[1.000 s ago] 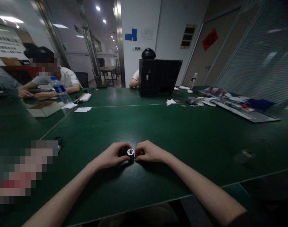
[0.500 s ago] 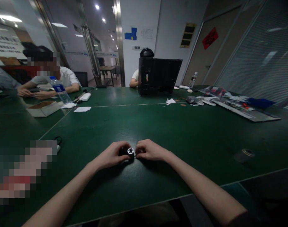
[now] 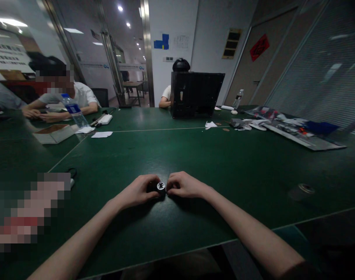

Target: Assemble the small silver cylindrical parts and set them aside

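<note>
A small black cylinder (image 3: 161, 189) with a silver notched ring on top stands upright on the green table (image 3: 177, 151) in front of me. My left hand (image 3: 144, 189) grips it from the left, thumb on the near side and fingers curled behind. My right hand (image 3: 181, 184) is close against its right side, with thumb and fingertips pinched together. What that pinch holds, if anything, is too small and dark to make out. Farther right, near the table's edge, is another cylinder (image 3: 302, 191) with a metallic-looking top and a blurred body.
A water bottle (image 3: 74, 111) and an open box (image 3: 53, 134) are at the far left, near a seated person (image 3: 85, 97). A black computer case or panel (image 3: 197, 95) hides much of another person. Papers and a cluttered board (image 3: 305, 136) lie at the right.
Both hands and the black cylinder are almost where they were. My right fingertips have shifted very slightly left, toward the cylinder.
</note>
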### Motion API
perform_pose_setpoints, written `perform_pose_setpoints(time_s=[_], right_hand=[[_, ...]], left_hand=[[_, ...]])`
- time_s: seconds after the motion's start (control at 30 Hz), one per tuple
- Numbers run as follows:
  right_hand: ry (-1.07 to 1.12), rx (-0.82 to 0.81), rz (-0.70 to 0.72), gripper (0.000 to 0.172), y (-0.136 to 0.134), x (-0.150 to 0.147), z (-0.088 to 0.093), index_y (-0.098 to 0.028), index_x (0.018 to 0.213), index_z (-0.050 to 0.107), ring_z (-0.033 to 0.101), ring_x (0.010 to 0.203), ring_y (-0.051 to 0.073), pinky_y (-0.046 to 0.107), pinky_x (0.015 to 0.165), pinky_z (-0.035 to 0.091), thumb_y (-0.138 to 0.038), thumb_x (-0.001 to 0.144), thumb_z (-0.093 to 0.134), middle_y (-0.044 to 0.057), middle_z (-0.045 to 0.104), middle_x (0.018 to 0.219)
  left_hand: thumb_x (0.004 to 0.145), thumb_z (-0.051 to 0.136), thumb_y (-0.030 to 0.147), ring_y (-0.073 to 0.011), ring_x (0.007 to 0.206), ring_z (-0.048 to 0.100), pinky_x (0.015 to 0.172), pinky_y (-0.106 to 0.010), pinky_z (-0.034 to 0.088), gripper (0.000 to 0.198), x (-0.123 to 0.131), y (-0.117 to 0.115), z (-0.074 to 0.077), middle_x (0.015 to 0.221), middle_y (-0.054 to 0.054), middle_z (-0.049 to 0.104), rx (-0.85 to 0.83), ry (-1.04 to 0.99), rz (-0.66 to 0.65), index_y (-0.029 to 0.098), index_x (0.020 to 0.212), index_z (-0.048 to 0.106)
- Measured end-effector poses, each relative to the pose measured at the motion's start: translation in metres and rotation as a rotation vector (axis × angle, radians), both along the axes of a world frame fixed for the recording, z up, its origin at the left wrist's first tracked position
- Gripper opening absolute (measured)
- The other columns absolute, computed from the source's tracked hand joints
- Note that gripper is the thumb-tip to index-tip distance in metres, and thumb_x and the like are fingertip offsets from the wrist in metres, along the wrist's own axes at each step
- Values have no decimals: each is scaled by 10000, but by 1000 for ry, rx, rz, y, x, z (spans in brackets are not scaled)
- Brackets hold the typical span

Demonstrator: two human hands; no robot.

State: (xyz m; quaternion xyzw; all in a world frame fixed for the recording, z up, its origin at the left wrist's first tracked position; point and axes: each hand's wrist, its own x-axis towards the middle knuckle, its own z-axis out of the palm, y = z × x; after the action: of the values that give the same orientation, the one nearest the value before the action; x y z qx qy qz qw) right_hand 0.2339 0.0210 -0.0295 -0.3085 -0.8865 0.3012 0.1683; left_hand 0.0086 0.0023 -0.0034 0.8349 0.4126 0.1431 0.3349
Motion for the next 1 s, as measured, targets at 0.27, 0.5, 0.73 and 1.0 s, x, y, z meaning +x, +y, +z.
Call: perform_pose_setpoints(time_s=[0.27, 0.5, 0.73, 1.0], right_hand=[[10, 20, 4, 130, -1, -3, -1, -138, 877, 671, 498, 663, 91, 201, 614, 377, -228, 807, 608, 19, 572, 817], [16, 21, -25, 113, -4, -7, 1, -135, 852, 662, 498, 648, 91, 197, 596, 369, -215, 785, 617, 17, 572, 802], [79, -33, -69, 66, -4, -9, 0, -138, 800, 641, 502, 622, 88, 188, 587, 378, -152, 757, 593, -7, 567, 719], [172, -172, -125, 62, -3, -9, 6, -130, 792, 623, 500, 604, 80, 185, 578, 385, -175, 770, 586, -7, 590, 717]], left_hand=[[796, 599, 337, -183, 795, 567, 701, -265, 417, 259, -2, 1, 0, 917, -35, 620, 21, 36, -8, 173, 996, 590], [813, 567, 335, -189, 810, 559, 729, -277, 419, 272, 0, -2, 2, 946, -54, 623, 17, 43, -2, 165, 1025, 579], [836, 560, 395, -218, 865, 581, 757, -288, 421, 305, -1, 2, -1, 989, -61, 636, -87, -88, 64, 173, 1041, 604], [820, 589, 407, -190, 794, 537, 713, -273, 407, 250, -4, 9, -9, 854, -34, 605, -253, -294, 176, 162, 859, 616]])
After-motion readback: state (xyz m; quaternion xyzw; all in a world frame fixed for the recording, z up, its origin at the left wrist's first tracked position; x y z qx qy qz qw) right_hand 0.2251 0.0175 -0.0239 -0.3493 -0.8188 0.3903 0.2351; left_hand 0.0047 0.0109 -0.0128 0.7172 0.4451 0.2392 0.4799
